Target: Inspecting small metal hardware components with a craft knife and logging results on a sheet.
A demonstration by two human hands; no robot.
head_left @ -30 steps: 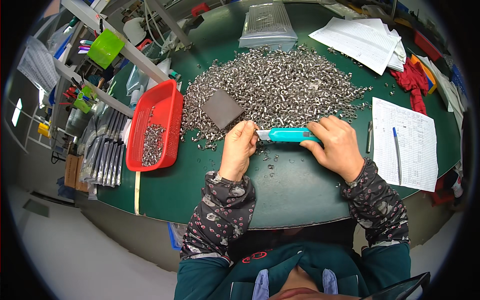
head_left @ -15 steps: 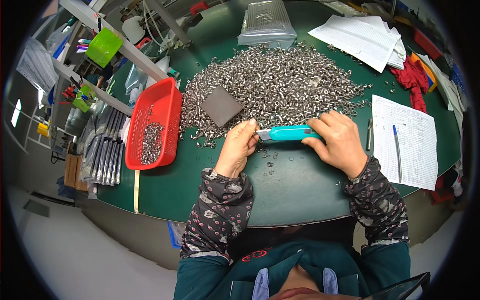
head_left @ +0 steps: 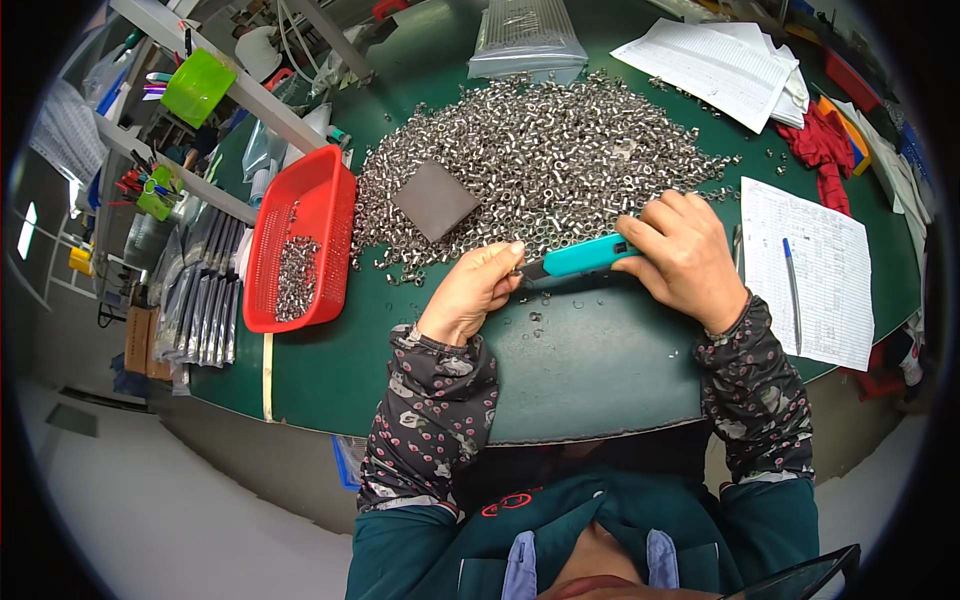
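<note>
My right hand (head_left: 688,255) is wrapped round the teal handle of a utility knife (head_left: 585,257). The blade end points left and meets the fingertips of my left hand (head_left: 468,292). Thumb and fingers of the left hand pinch a small metal ring (head_left: 516,271), mostly hidden by the fingertips. Just beyond both hands spreads a big heap of small shiny metal rings (head_left: 560,150). A flat grey square block (head_left: 435,201) lies on the heap's near left part. Thin dark shavings (head_left: 536,318) are scattered on the green table (head_left: 600,370) below the knife.
A red basket (head_left: 335,240) with some metal rings inside stands left of the heap. To the right lie a written sheet (head_left: 830,280) with a pen (head_left: 792,290) and a red cloth (head_left: 825,155). Farther back are more papers (head_left: 710,65) and a clear plastic bag (head_left: 528,40).
The knife has tilted, its right end now higher, and its blade has turned so less of its flat side shows. My right hand has risen slightly with it. The whole view has shifted a little.
</note>
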